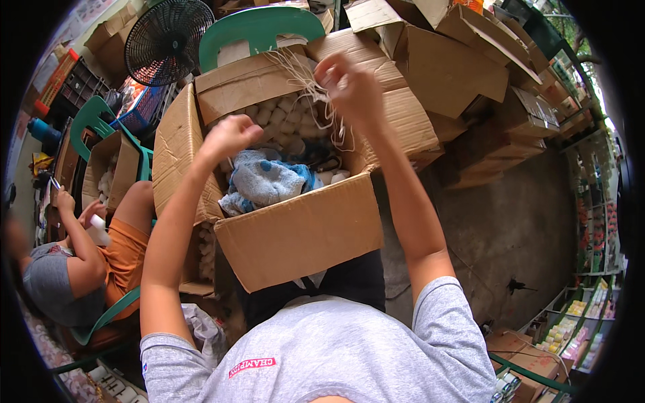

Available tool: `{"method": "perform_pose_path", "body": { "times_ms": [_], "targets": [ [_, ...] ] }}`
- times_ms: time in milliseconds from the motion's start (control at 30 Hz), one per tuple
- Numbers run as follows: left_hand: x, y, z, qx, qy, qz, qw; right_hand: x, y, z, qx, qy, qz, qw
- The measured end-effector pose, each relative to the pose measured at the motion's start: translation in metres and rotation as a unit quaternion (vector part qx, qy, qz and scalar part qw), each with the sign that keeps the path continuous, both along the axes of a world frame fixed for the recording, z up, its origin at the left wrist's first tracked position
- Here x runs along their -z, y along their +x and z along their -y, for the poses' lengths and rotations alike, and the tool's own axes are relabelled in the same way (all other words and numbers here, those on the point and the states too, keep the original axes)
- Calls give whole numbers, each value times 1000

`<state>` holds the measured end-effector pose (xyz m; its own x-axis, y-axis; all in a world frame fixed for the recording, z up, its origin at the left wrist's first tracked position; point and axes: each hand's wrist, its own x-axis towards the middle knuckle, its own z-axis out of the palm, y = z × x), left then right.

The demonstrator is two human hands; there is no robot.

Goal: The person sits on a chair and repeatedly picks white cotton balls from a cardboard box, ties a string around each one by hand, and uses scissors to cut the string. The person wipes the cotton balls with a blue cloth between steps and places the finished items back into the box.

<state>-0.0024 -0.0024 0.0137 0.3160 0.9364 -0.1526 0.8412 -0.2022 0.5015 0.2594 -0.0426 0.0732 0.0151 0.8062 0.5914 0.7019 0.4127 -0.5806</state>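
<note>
The left hand is hovering over the left side of an open cardboard box, fingers curling; I cannot tell whether its grip is holding anything. The right hand is hovering farther right beside pale strings, its fingers bending and blurring, so I cannot tell whether that grip is grasping them. The strings are draping over the far flap and hanging inside. A blue-and-white cloth is lying in the near part, with white pieces filling the far part
</note>
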Motion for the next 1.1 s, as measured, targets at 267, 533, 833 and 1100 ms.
{"method": "perform_pose_path", "body": {
  "times_ms": [267, 533, 833, 1100],
  "targets": [
    [73, 2, -71, 15, -54, -453, 890, 56, -66, -1, -95, -312, 493, 807],
    [119, -12, -106, -8, -49, -335, 941, 89, -63, 19, -298, -213, 273, 890],
    [116, -15, -82, 18, -88, -395, 914, 76, -34, 43, -176, -128, -135, 966],
    [90, -19, -55, 59, -69, -412, 907, 47, -25, 42, 6, -219, 227, 949]
  ]
}}
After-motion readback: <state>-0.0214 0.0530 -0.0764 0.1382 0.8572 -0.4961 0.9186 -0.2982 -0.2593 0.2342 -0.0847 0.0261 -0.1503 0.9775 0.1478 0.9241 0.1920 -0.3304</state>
